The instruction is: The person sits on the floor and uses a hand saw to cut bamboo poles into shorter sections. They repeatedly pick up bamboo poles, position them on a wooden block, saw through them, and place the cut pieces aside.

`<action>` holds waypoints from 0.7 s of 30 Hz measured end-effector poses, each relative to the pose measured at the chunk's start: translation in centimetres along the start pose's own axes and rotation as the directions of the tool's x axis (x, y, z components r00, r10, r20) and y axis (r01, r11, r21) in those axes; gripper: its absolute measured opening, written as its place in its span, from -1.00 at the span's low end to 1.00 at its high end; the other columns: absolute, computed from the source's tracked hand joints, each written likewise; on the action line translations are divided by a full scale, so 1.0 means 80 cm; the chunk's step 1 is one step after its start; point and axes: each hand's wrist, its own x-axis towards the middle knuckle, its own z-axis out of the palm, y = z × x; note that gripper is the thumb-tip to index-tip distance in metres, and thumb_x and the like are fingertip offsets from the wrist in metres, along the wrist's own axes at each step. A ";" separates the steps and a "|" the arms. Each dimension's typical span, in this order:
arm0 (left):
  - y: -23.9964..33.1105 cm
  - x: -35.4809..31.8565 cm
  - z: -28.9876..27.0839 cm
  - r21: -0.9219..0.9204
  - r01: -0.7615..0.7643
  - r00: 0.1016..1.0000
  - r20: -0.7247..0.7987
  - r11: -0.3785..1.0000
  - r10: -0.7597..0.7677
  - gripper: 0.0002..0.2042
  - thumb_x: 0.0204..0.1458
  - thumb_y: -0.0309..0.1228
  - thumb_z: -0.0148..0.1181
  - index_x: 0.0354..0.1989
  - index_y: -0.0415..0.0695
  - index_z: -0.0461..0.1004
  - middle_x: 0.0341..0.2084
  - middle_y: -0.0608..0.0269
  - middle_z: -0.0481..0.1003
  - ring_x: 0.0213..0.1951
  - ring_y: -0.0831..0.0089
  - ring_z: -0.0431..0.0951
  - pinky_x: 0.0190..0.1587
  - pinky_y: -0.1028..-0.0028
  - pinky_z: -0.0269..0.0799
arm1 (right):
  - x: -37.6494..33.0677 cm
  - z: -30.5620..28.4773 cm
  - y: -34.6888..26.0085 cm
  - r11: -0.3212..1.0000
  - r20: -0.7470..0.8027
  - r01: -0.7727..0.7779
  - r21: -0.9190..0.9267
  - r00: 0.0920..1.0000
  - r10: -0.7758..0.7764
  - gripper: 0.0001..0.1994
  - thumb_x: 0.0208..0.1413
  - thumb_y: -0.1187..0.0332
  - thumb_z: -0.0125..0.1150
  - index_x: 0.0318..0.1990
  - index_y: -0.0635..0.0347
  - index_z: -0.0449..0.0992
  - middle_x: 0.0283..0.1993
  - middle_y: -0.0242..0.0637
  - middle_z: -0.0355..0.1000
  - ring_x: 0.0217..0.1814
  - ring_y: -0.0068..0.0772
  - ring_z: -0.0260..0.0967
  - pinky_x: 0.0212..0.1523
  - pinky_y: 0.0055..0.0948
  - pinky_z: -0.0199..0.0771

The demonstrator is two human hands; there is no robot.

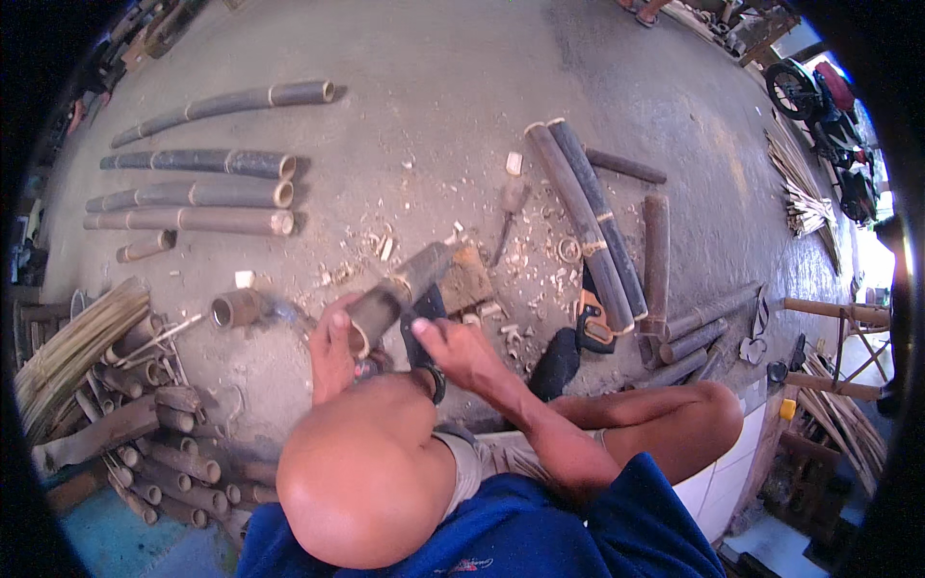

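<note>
My left hand (332, 349) grips the lower end of a short bamboo tube (409, 275), its hollow cut end tilted toward me. My right hand (461, 353) is closed around a dark, flat, blade-like tool (425, 310), which lies along the tube's right side. How the fingers wrap it is partly hidden. Just beyond, the tube's far end lies beside a wooden block (469, 279). A tool with a wooden handle and thin shaft (511, 204) lies on the floor past the block.
Long bamboo poles (198, 164) lie at the far left, with two more poles (588, 217) on the right beside a handsaw (595, 324). A short bamboo cup (238, 308) and stacked tubes (183, 467) are at left. Shavings (540, 279) litter the floor; a motorcycle (829, 125) stands far right.
</note>
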 end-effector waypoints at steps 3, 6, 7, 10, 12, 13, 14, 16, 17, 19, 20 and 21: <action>-0.002 -0.001 0.000 -0.093 0.051 0.998 -0.025 0.994 -0.054 -0.40 0.33 0.12 -0.09 0.14 -0.25 0.37 -0.35 0.05 0.57 -0.51 0.37 0.57 -0.52 0.45 0.49 | -0.003 -0.002 0.001 0.997 -0.112 -0.072 0.026 0.991 0.074 -0.29 0.35 -0.19 -0.19 -0.14 0.46 0.55 -0.24 0.37 0.49 -0.05 0.35 0.49 -0.04 0.09 0.43; -0.002 0.000 0.004 -0.126 0.073 0.990 -0.109 0.989 -0.087 -0.40 0.35 0.12 -0.15 0.14 -0.25 0.37 -0.38 0.06 0.56 -0.51 0.39 0.57 -0.54 0.47 0.48 | -0.008 0.000 -0.009 0.983 -0.084 -0.145 0.111 0.984 0.155 -0.28 0.34 -0.22 -0.19 -0.14 0.43 0.53 -0.25 0.36 0.49 -0.06 0.36 0.48 -0.03 0.10 0.43; -0.002 0.001 0.006 -0.144 0.084 0.988 -0.119 0.986 -0.101 -0.42 0.33 0.10 -0.09 0.13 -0.25 0.37 -0.39 0.07 0.55 -0.52 0.39 0.57 -0.54 0.47 0.47 | -0.007 0.001 -0.013 0.993 -0.055 -0.108 0.056 0.992 0.111 -0.28 0.34 -0.23 -0.20 -0.15 0.42 0.53 -0.25 0.36 0.49 -0.07 0.37 0.48 -0.03 0.11 0.42; -0.010 0.005 0.008 -0.162 0.129 0.964 -0.213 0.978 -0.162 -0.42 0.31 0.10 -0.08 0.10 -0.26 0.37 -0.40 0.07 0.54 -0.55 0.39 0.54 -0.58 0.45 0.44 | -0.009 0.004 -0.019 0.995 0.196 -0.032 -0.091 0.979 0.049 -0.27 0.33 -0.25 -0.22 -0.18 0.42 0.51 -0.22 0.36 0.49 -0.04 0.40 0.46 0.00 0.16 0.40; -0.015 0.010 0.006 -0.082 0.146 0.938 -0.304 0.986 -0.164 -0.35 0.36 0.14 -0.29 0.12 -0.27 0.39 -0.38 0.06 0.55 -0.58 0.37 0.50 -0.62 0.42 0.38 | -0.007 0.007 -0.020 0.997 -0.066 -0.071 -0.016 0.995 0.070 -0.27 0.34 -0.24 -0.22 -0.21 0.43 0.50 -0.25 0.34 0.50 -0.07 0.41 0.47 -0.02 0.18 0.40; -0.017 0.012 0.003 -0.095 0.123 0.946 -0.291 0.988 -0.146 -0.36 0.36 0.15 -0.28 0.11 -0.26 0.40 -0.38 0.08 0.55 -0.57 0.37 0.50 -0.62 0.42 0.38 | -0.004 0.009 -0.019 0.994 -0.172 -0.101 0.042 0.979 0.106 -0.28 0.33 -0.23 -0.21 -0.20 0.43 0.50 -0.27 0.33 0.50 -0.10 0.42 0.47 -0.05 0.19 0.40; -0.018 0.015 0.000 -0.108 0.095 0.953 -0.278 0.990 -0.122 -0.36 0.35 0.15 -0.27 0.11 -0.25 0.40 -0.39 0.09 0.54 -0.57 0.37 0.50 -0.62 0.42 0.38 | -0.005 0.011 -0.019 0.989 -0.273 -0.096 0.112 0.954 0.124 -0.29 0.33 -0.23 -0.20 -0.19 0.43 0.49 -0.28 0.32 0.50 -0.13 0.43 0.47 -0.07 0.19 0.40; -0.019 0.021 -0.002 -0.126 0.086 0.957 -0.265 0.988 -0.117 -0.37 0.35 0.15 -0.25 0.10 -0.24 0.41 -0.38 0.11 0.54 -0.56 0.38 0.51 -0.62 0.42 0.38 | -0.003 0.014 -0.018 0.996 -0.154 -0.051 0.070 0.986 0.061 -0.28 0.34 -0.21 -0.19 -0.20 0.44 0.56 -0.31 0.36 0.49 -0.12 0.43 0.48 -0.08 0.17 0.41; -0.020 0.021 -0.002 -0.137 0.111 0.950 -0.275 0.984 -0.146 -0.38 0.35 0.14 -0.24 0.11 -0.23 0.42 -0.37 0.11 0.55 -0.55 0.38 0.51 -0.62 0.42 0.37 | -0.003 0.015 -0.016 0.999 -0.039 -0.027 0.031 0.999 0.028 -0.27 0.34 -0.21 -0.19 -0.20 0.45 0.57 -0.31 0.38 0.49 -0.10 0.42 0.48 -0.08 0.17 0.42; -0.016 0.021 -0.001 -0.156 0.151 0.947 -0.260 0.976 -0.188 -0.38 0.34 0.13 -0.22 0.14 -0.23 0.39 -0.31 0.12 0.56 -0.50 0.38 0.53 -0.61 0.44 0.39 | -0.001 0.015 -0.016 1.000 0.072 0.027 -0.013 0.997 -0.026 -0.28 0.35 -0.20 -0.20 -0.24 0.42 0.60 -0.32 0.40 0.47 -0.09 0.41 0.48 -0.08 0.14 0.42; -0.013 0.017 0.000 -0.184 0.133 0.956 -0.235 0.974 -0.175 -0.37 0.32 0.15 -0.20 0.15 -0.23 0.38 -0.30 0.13 0.56 -0.49 0.38 0.53 -0.61 0.44 0.40 | 0.000 0.015 -0.017 0.999 -0.065 -0.029 0.033 0.997 0.031 -0.29 0.35 -0.20 -0.20 -0.23 0.41 0.59 -0.31 0.39 0.47 -0.09 0.41 0.48 -0.08 0.14 0.42; -0.009 0.015 0.002 -0.211 0.110 0.965 -0.210 0.971 -0.155 -0.36 0.30 0.16 -0.18 0.16 -0.23 0.37 -0.30 0.13 0.56 -0.48 0.38 0.53 -0.60 0.44 0.41 | 0.000 0.014 -0.018 0.994 -0.169 -0.065 0.082 0.983 0.078 -0.30 0.35 -0.19 -0.19 -0.22 0.40 0.58 -0.30 0.38 0.48 -0.10 0.41 0.48 -0.08 0.13 0.42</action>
